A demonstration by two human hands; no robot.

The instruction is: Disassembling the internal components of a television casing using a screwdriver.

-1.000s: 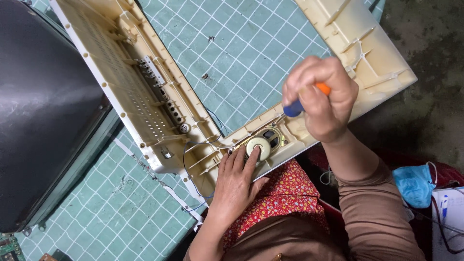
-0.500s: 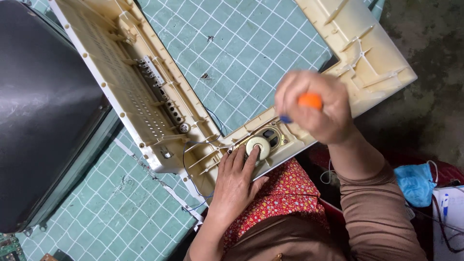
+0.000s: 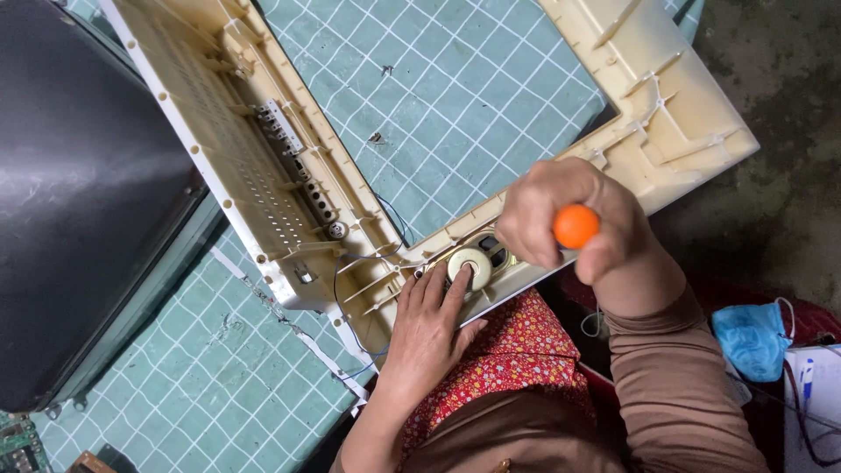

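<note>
A cream plastic frame, the front bezel of an old set, lies inside-up on a teal checked mat. Near its lower corner sits a small round speaker. My left hand lies flat on the frame with a fingertip touching the speaker's centre. Just right of the speaker, my right hand is closed around a screwdriver whose orange handle end points up at the camera; its shaft and tip are hidden under the hand.
A large dark picture tube fills the left side. Thin wires run from the frame's corner. A blue face mask and a white box lie at the right on grey concrete floor.
My right hand has shifted left toward the speaker and tipped the screwdriver upright, so only the orange handle end shows and the blue part is gone from view. The left hand has stayed put.
</note>
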